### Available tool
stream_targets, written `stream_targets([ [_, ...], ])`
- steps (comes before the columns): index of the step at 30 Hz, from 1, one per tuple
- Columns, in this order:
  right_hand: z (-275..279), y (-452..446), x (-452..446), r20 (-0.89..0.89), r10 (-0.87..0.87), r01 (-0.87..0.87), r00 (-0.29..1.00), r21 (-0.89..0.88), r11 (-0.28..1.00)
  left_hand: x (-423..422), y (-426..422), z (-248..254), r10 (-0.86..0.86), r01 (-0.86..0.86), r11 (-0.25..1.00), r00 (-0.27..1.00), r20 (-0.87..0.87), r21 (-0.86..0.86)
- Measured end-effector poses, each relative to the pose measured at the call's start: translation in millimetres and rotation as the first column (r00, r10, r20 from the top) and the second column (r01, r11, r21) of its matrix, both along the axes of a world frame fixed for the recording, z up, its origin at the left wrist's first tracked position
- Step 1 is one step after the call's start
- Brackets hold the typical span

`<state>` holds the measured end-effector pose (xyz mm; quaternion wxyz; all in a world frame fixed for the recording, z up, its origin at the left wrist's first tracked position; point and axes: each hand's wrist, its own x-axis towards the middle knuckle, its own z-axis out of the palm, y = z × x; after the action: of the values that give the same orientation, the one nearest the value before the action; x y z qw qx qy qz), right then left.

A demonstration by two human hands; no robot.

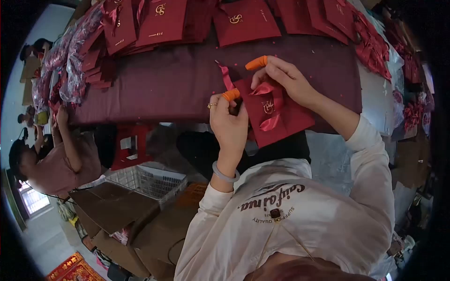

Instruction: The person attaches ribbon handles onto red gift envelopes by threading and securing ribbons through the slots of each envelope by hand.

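A small dark red gift bag (293, 119) with a gold logo is tilted in front of me, above my lap at the table edge. Pink-red ribbon handles (270, 122) loop across its face. My left hand (228, 124) pinches the bag's left edge, an orange finger cot on one finger. Just beyond it, a loose ribbon end (226, 77) sticks up. My right hand (288, 80) is at the bag's upper edge by the ribbon, its lower fingers curled against the bag. Its index finger, in an orange cot, stretches out to the left.
Stacks of red gift bags (161, 23) line the far side of the cloth-covered table (159, 84). Plastic-wrapped bundles (75, 70) lie at the left end. A co-worker (65, 161) sits at left, near a red stool (133, 145), a white crate (147, 180) and cardboard boxes (115, 206).
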<state>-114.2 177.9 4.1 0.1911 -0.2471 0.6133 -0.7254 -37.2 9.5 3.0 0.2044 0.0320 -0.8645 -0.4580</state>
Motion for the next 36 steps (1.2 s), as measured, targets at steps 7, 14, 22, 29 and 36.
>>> stream_targets([
  [7, -9, -5, 0, 0.022, -0.054, 0.056, 0.998, -0.086, 0.995, -4, -17, 1, -0.126, 0.123, 0.958, 0.992, 0.003, -0.261],
  [14, -2, -3, 3, -0.035, 0.006, -0.004, 0.999, 0.048, 0.999, 4, -36, 28, -0.320, 0.362, 0.880, 0.930, 0.180, -0.308],
  [22, -3, -6, 5, -0.077, -0.025, 0.032, 0.997, 0.081, 0.996, 48, -102, 15, -0.057, 0.096, 0.978, 0.977, 0.207, -0.186],
  [29, -4, -7, 6, -0.087, -0.022, 0.032, 0.996, 0.116, 0.993, 65, -73, -8, 0.229, -0.207, 0.951, 0.971, 0.070, -0.231],
  [36, -2, -7, 7, -0.115, -0.002, 0.015, 0.993, 0.110, 0.994, 64, 10, 17, -0.129, 0.132, 0.985, 0.991, 0.026, -0.114],
])
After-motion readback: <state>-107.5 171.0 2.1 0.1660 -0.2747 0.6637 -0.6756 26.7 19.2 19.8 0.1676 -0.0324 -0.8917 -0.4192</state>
